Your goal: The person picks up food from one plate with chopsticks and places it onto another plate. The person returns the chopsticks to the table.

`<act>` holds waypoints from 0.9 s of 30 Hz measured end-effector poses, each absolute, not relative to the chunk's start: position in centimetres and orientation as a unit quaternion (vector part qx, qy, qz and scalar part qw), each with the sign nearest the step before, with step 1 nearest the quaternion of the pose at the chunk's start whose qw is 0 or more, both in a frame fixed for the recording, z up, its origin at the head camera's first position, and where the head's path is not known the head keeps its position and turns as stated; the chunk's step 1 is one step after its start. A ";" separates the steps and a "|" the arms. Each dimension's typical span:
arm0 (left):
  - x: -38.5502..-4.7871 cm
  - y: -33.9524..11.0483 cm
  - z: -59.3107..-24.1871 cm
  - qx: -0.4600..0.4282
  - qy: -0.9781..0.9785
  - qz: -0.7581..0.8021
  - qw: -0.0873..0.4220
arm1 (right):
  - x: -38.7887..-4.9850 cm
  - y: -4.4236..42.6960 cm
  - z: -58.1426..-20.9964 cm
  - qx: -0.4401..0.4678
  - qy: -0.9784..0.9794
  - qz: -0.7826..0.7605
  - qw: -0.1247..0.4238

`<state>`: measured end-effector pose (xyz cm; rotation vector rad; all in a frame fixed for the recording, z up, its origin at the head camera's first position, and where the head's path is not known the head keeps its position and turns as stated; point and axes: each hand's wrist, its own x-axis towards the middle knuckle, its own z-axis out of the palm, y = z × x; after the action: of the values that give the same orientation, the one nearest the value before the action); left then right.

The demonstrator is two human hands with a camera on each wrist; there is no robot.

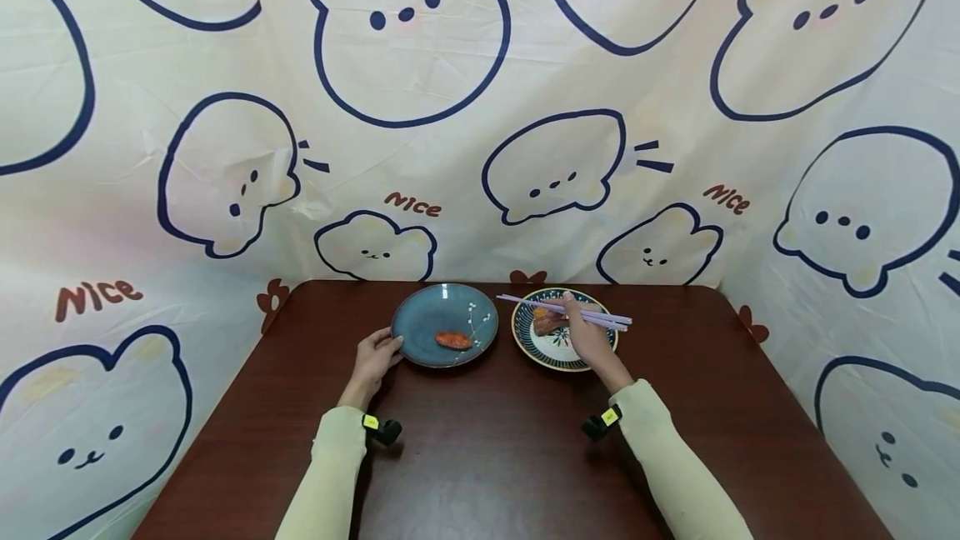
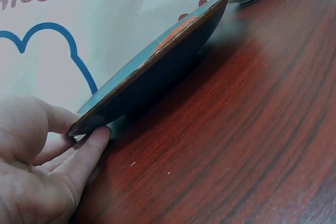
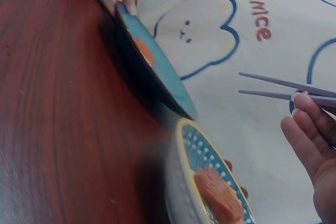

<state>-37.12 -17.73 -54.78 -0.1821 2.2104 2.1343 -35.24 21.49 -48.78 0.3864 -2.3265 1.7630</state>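
My left hand (image 1: 372, 363) grips the near-left rim of a round blue plate (image 1: 420, 325), thumb and fingers on opposite faces of the edge. A small orange-red piece of food (image 1: 453, 341) lies on that plate beside a painted white sprig. In my right hand (image 1: 588, 342) is a pair of pale purple chopsticks (image 3: 268, 94), held over a patterned dish (image 3: 181, 145) with a yellow rim. Their tips are apart, with nothing between them. Brownish-pink food (image 3: 218, 195) sits in the dish, partly hidden by the hand in the head view.
Both dishes stand at the far edge of a dark brown wooden table (image 1: 480, 457). A cloth backdrop (image 1: 450, 165) with bear drawings hangs behind and at both sides. Each wrist carries a small black camera (image 1: 384, 432).
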 end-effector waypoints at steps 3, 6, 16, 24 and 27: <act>-37.1 -17.7 -54.8 -0.058 0.718 0.693 0.031 | -35.4 22.4 -48.9 0.105 -0.788 0.594 0.118; -37.1 -17.8 -54.8 -0.057 0.718 0.693 0.030 | -35.4 23.1 -49.1 0.099 -0.793 0.585 0.139; -37.2 -17.7 -54.9 -0.062 0.719 0.692 0.030 | -35.1 25.0 -49.8 0.080 -0.780 0.606 0.137; -37.1 -17.6 -54.9 -0.061 0.717 0.694 0.032 | -34.8 25.8 -50.4 0.003 -0.790 0.601 0.123; -37.1 -17.6 -54.8 -0.056 0.718 0.693 0.030 | -34.6 26.1 -50.5 -0.034 -0.788 0.601 0.130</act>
<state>-37.07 -17.64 -54.85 -0.1740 2.2122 2.1370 -34.65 26.07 -50.53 -0.0981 -2.2895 1.7446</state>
